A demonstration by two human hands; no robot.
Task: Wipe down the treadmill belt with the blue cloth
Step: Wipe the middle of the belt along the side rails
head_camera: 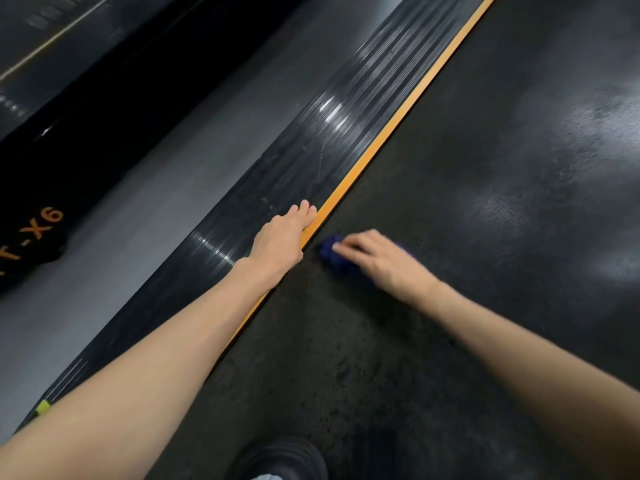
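The treadmill belt (450,168) is dark and finely dimpled, with pale glare patches on the far right and dust specks near the middle. The blue cloth (329,256), bunched into a soft wad, lies on the belt near its left edge. The right hand (381,259), blurred, grips it with fingers curled over the top. The left hand (280,239) rests on the glossy ribbed side rail (311,140), fingers straight, tips at the orange stripe (398,123). A dark shoe (287,457) stands nearest.
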